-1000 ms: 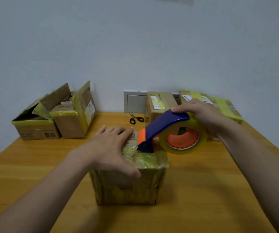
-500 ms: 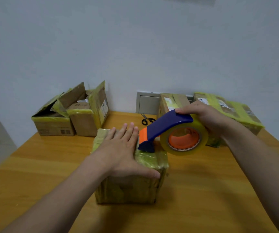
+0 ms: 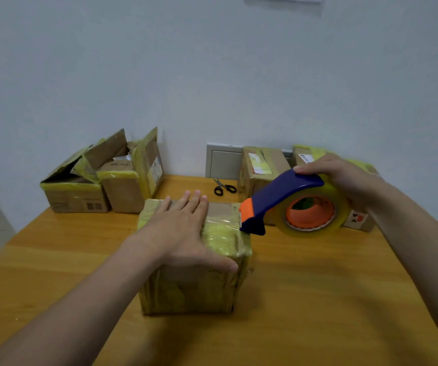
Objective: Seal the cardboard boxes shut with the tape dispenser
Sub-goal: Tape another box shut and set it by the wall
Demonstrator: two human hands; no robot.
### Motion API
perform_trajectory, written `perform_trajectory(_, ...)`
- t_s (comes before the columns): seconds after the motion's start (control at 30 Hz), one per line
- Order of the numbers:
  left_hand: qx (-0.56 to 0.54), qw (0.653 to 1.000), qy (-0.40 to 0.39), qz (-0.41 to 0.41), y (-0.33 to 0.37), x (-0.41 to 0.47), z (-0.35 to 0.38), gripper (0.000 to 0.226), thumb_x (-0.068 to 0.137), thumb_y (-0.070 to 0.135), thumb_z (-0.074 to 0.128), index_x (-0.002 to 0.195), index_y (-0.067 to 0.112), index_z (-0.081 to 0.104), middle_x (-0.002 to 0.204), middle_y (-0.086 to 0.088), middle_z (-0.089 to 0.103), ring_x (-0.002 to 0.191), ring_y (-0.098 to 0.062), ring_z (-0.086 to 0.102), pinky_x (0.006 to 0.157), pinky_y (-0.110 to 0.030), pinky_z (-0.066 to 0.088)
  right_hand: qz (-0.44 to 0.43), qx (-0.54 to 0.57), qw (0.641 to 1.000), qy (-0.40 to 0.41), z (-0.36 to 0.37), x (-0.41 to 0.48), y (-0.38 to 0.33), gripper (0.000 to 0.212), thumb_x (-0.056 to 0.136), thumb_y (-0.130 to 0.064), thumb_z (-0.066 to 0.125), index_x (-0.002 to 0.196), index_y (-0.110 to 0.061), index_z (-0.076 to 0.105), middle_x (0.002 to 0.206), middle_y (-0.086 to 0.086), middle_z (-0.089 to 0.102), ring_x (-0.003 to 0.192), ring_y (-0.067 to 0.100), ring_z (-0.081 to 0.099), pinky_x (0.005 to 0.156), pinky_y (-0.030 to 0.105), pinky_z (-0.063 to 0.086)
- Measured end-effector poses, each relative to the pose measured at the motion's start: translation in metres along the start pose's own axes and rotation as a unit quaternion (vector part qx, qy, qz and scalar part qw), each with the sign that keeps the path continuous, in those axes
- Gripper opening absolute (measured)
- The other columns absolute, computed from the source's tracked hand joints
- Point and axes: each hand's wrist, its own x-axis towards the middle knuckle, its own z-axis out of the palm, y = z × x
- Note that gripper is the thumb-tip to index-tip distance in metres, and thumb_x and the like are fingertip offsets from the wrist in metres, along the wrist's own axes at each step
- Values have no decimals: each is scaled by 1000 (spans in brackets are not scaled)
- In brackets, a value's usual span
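5 boxes on the bench (image 3: pixel 318 299), 1 tape dispenser (image 3: pixel 281 196), 1 pair of scissors (image 3: pixel 224 188). The centre box (image 3: pixel 194 289) sits mid-bench, brown card swathed in crinkled yellowish tape. The left hand (image 3: pixel 183 233) lies flat on its lid, fingers straight, thumb over the near edge. The right hand (image 3: pixel 344 178) grips the tape dispenser: blue handle, orange nose, orange core, clear roll, nose at the lid's 3 o'clock edge. 2 open boxes (image 3: pixel 72 196) (image 3: pixel 123 191) stand at 10 o'clock, 2 closed boxes (image 3: pixel 260 167) (image 3: pixel 359 220) at 1 o'clock, with white labels too small to read. The scissors lie at 12 o'clock.
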Motion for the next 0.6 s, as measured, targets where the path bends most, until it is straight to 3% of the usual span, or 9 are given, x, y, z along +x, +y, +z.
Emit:
perform_trajectory(0.1,5,1000,18,11,12,3,-4,165,36,116,19,163,18,-19,170,-1,-26,158,-22,-21,129,-53,-7,4,-9,999,34,3,2,3,54,90,-44,71,102,9,72,91,18,73,84,30,70,92,52,53)
perform_trajectory(0.23,-27,999,20,42,42,12,-1,160,44,114,27,162,17,-20,170,-2,-27,157,-22,-23,129,-55,-6,-11,-19,999,27,2,1,4,61,79,-53,70,94,6,73,82,13,75,75,22,71,80,42,55)
perform_trajectory(0.33,-24,999,27,31,45,18,7,151,53,112,22,161,18,-22,168,-1,-30,156,-21,-27,129,-54,-8,-10,3,1000,18,-2,1,14,55,80,-51,69,92,2,77,87,18,76,77,24,71,78,39,54)
perform_trajectory(0.5,-3,999,34,33,42,17,12,139,62,109,17,161,20,-24,168,0,-32,155,-19,-28,129,-52,-9,12,65,998,-15,-23,-4,28,31,81,-42,69,81,-13,81,79,11,74,69,22,72,63,31,57)
perform_trajectory(0.6,-1,999,42,29,44,17,10,137,65,107,23,162,21,-21,170,0,-27,158,-19,-23,129,-52,-7,10,33,999,-1,-23,-5,33,33,81,-45,69,78,-14,81,78,9,75,71,21,71,72,36,56)
